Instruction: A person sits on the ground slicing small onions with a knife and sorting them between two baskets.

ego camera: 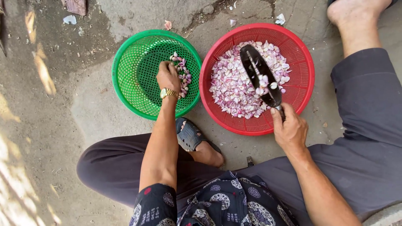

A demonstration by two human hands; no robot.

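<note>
- A gold-coloured metal wristwatch with a round face sits on the left wrist.
- The short sleeve is dark navy cloth, printed with pale round floral medallions and small red marks.
- The same patterned cloth covers the torso.
- Loose trousers of plain dark grey-purple cloth cover both legs.
- A dark grey moulded rubber sandal with strap holes is on one foot.
- The other foot is bare.

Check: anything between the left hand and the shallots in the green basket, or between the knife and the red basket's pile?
Nothing visible. The left hand is already inside the green basket, on the shallots. The right hand holds the knife directly over the peel pile in the red basket, with peel pieces on the blade.
</note>
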